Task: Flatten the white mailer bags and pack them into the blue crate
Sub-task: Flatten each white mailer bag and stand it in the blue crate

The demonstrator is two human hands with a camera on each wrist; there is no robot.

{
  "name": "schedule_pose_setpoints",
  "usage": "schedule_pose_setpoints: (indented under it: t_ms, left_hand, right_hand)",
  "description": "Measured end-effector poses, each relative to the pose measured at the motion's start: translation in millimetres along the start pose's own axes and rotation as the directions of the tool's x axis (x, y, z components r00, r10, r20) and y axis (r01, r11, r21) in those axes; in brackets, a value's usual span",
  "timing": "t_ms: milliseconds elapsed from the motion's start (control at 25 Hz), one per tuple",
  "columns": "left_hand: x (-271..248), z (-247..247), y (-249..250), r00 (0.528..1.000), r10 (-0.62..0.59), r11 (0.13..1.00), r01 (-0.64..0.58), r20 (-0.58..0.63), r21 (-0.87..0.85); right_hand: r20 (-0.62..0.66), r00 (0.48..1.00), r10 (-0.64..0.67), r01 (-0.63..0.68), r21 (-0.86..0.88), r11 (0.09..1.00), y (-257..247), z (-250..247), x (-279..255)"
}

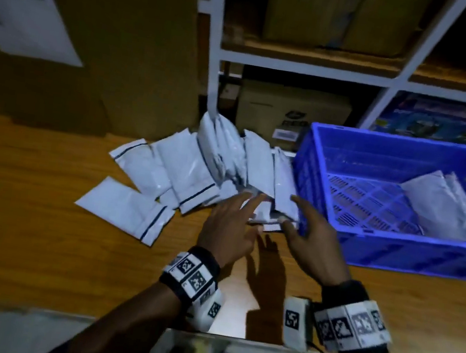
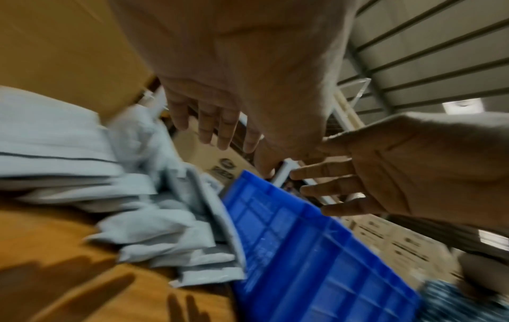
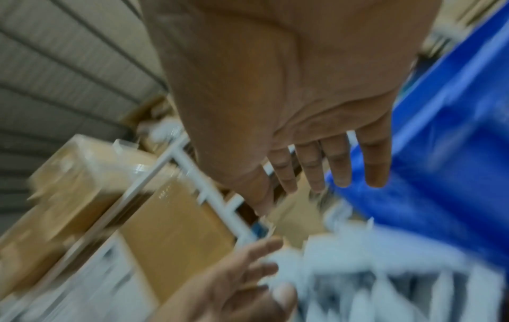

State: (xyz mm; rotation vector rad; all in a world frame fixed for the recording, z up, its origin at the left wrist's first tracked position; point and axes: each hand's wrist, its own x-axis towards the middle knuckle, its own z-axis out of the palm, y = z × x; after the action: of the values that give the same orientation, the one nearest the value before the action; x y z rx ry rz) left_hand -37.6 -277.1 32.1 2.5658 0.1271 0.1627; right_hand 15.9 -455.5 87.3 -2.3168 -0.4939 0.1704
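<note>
A loose pile of white mailer bags (image 1: 197, 165) lies on the wooden table (image 1: 22, 220), its right side leaning against the blue crate (image 1: 395, 255). A few bags (image 1: 445, 205) lie inside the crate at its right. My left hand (image 1: 245, 208) and right hand (image 1: 303, 220) hover side by side over the near right end of the pile, fingers straight and spread, holding nothing. In the left wrist view the left hand (image 2: 214, 128) is above the bags (image 2: 143, 226) beside the crate wall (image 2: 303, 250). The blurred right wrist view shows the right hand (image 3: 330, 167) open by the crate (image 3: 454, 152).
One mailer bag (image 1: 127, 209) lies apart at the pile's near left. Behind the table stands a white shelf rack (image 1: 214, 52) with cardboard boxes (image 1: 292, 112). A large cardboard box (image 1: 110, 37) stands at the back left. The table's near edge (image 1: 24, 307) runs below my wrists.
</note>
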Motion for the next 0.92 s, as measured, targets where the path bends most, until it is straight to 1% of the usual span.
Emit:
schedule_pose_setpoints:
  t_ms: [80, 200, 280, 360, 480, 560, 640, 800, 920]
  left_hand:
    - [-16, -2, -21, 0.997, -0.08, 0.997, 0.08, -0.013, 0.018]
    - [-29, -7, -43, 0.983, -0.175, 0.984, 0.176, -0.055, 0.019]
    - [-34, -10, -57, 0.969, -0.239, 0.971, 0.24, -0.07, 0.015]
    - [-33, -12, -70, 0.957, -0.279, 0.959, 0.282, -0.077, 0.029]
    - [-20, -18, -91, 0.95, -0.289, 0.955, 0.295, -0.118, 0.041]
    - [-2, -27, -104, 0.952, -0.285, 0.955, 0.292, -0.112, 0.048]
    - [21, -37, -118, 0.955, -0.281, 0.955, 0.288, -0.091, 0.075]
    - [64, -60, -141, 0.97, -0.237, 0.963, 0.243, -0.064, 0.117]
    - [88, -68, -155, 0.98, -0.194, 0.971, 0.199, -0.055, 0.132]
  right_hand:
    - [0.11, 0.993, -0.033, 0.032, 0.008, 0.999, -9, 30, 0]
    - [0.266, 0.964, -0.022, 0.037, -0.05, 0.998, -14, 64, 6]
    - [0.319, 0.947, -0.038, 0.064, -0.072, 0.995, -17, 82, 15]
    - [0.342, 0.938, -0.061, 0.099, -0.095, 0.991, -21, 97, 26]
    - [0.326, 0.944, -0.047, 0.083, -0.097, 0.992, -33, 115, 54]
    - [0.247, 0.965, -0.085, 0.117, -0.12, 0.986, -44, 125, 78]
    - [0.167, 0.983, -0.08, 0.112, -0.191, 0.975, -59, 134, 107]
    - [0.105, 0.994, -0.026, 0.067, -0.402, 0.913, -78, 154, 160]
    - [0.08, 0.996, 0.04, -0.001, -0.443, 0.896, -84, 174, 186]
